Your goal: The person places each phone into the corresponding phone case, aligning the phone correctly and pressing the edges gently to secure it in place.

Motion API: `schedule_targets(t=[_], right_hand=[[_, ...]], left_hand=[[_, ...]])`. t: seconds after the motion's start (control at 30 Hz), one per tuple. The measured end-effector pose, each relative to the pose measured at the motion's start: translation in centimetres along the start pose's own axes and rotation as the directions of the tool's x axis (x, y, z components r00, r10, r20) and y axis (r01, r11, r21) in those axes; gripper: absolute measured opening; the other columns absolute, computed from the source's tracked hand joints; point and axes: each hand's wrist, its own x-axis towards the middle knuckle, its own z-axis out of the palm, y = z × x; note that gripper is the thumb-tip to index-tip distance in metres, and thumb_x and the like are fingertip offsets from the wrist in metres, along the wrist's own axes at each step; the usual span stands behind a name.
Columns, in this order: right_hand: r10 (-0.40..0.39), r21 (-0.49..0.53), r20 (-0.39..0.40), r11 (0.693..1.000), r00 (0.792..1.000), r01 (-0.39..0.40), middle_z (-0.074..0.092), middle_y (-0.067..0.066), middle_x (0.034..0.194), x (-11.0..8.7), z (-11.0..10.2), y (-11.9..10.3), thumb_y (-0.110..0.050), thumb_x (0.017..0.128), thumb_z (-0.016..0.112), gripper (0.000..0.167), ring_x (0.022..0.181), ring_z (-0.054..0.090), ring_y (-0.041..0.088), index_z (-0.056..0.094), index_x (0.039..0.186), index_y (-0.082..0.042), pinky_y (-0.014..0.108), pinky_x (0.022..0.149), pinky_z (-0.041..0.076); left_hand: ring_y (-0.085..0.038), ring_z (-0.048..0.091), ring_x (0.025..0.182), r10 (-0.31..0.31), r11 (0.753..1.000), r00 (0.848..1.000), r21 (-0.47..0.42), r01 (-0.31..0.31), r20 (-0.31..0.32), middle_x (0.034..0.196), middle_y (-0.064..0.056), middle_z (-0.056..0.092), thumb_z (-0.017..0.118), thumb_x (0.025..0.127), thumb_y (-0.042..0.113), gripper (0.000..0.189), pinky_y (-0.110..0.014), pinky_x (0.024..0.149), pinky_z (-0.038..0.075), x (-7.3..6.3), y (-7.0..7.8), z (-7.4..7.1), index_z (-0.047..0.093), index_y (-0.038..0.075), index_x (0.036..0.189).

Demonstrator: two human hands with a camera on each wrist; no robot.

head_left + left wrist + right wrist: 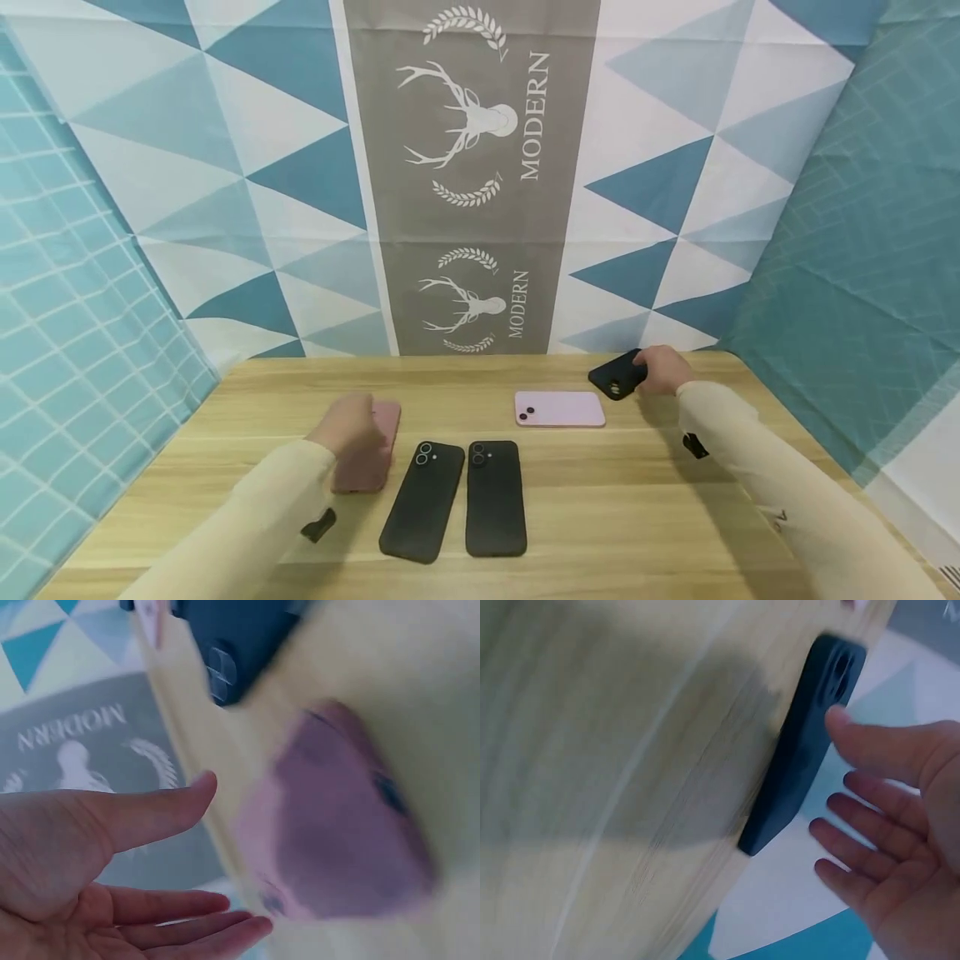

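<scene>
My left hand is over a dusky-pink phone case on the left of the table. In the left wrist view the left hand has its thumb apart and fingers straight, beside the blurred pink case. At the back right, my right hand is at a black phone case with a camera cutout. The right wrist view has the right hand's thumb tip at the edge of the black case, fingers loosely bent and spread; whether the thumb touches is unclear.
Two black phones lie side by side at the front middle, camera ends away from me. A light-pink phone lies sideways, left of the right hand. Patterned cloth hangs behind the wooden table.
</scene>
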Motion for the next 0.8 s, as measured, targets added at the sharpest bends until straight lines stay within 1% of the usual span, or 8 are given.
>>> schedule_targets(t=[0.17,0.23,0.37,0.43,0.53,0.67,0.77,0.8], right_hand=[[-0.007,-0.043,0.060,0.999,0.998,0.010,0.061,0.031,0.121,1.4,0.5,1.3,-0.022,0.080,0.076,0.053,0.114,0.054,0.049,0.060,0.120,0.009,0.056,0.096,0.048],[-0.005,-0.054,0.086,0.999,0.996,0.010,0.061,0.031,0.122,1.7,0.6,1.5,-0.024,0.081,0.076,0.054,0.115,0.054,0.049,0.061,0.121,0.008,0.055,0.096,0.048],[0.032,-0.031,0.112,0.999,0.993,-0.029,0.060,0.031,0.124,1.6,1.0,1.9,-0.027,0.082,0.075,0.053,0.117,0.053,0.049,0.061,0.120,0.008,0.055,0.097,0.048],[0.057,-0.012,0.106,0.998,0.993,-0.056,0.061,0.030,0.122,1.4,1.2,2.2,-0.028,0.083,0.074,0.053,0.115,0.054,0.048,0.062,0.119,0.008,0.055,0.096,0.048],[0.085,-0.018,0.082,0.996,0.993,-0.084,0.067,0.028,0.113,1.7,1.5,2.5,-0.032,0.081,0.076,0.051,0.105,0.061,0.044,0.067,0.112,0.007,0.052,0.090,0.052],[0.162,-0.064,0.071,0.985,0.984,-0.157,0.067,0.015,0.078,2.6,1.7,2.3,-0.039,0.078,0.078,0.046,0.074,0.062,0.029,0.068,0.086,0.006,0.041,0.071,0.055],[0.236,-0.068,0.096,0.971,0.967,-0.230,0.062,0.015,0.077,3.1,1.6,1.5,-0.041,0.077,0.078,0.049,0.072,0.059,0.027,0.064,0.087,0.004,0.040,0.070,0.053],[0.258,-0.071,0.104,0.965,0.961,-0.251,0.066,0.018,0.086,3.1,1.5,1.2,-0.041,0.077,0.078,0.051,0.079,0.063,0.030,0.065,0.094,0.006,0.042,0.074,0.055]], left_hand=[[-0.021,0.055,0.066,0.054,0.998,0.998,-0.025,-0.053,0.039,0.075,-0.009,0.058,0.085,0.068,0.016,0.033,-0.033,0.062,0.051,2.0,5.3,0.6,0.058,0.001,0.079],[-0.017,0.049,0.060,0.084,0.996,0.994,-0.032,-0.082,0.072,0.066,-0.004,0.052,0.084,0.070,0.019,0.033,-0.028,0.057,0.046,3.0,7.5,1.2,0.054,0.005,0.070],[-0.011,0.030,0.051,0.185,0.982,0.977,-0.055,-0.180,0.105,0.053,0.005,0.030,0.080,0.076,0.022,0.051,-0.022,0.048,0.029,4.8,11.4,3.5,0.034,0.014,0.055],[-0.010,0.025,0.048,0.222,0.975,0.969,-0.049,-0.218,0.109,0.048,0.006,0.026,0.077,0.080,0.025,0.057,-0.022,0.048,0.025,5.4,13.0,4.8,0.030,0.015,0.050],[-0.011,0.030,0.048,0.244,0.969,0.964,0.002,-0.246,0.104,0.046,0.005,0.031,0.071,0.086,0.030,0.057,-0.023,0.050,0.031,6.4,15.3,7.0,0.033,0.015,0.047],[-0.014,0.053,0.056,0.236,0.963,0.972,0.128,-0.236,0.021,0.054,0.000,0.056,0.068,0.088,0.033,0.045,-0.026,0.060,0.049,7.5,18.1,9.9,0.052,0.011,0.052],[-0.018,0.065,0.073,0.195,0.954,0.980,0.239,-0.179,-0.045,0.074,-0.003,0.071,0.067,0.088,0.036,0.035,-0.029,0.070,0.054,7.9,19.8,11.9,0.068,0.008,0.067],[-0.019,0.067,0.077,0.174,0.947,0.983,0.282,-0.153,-0.053,0.081,-0.004,0.073,0.067,0.088,0.039,0.034,-0.029,0.070,0.054,8.0,20.4,12.5,0.071,0.008,0.074]])
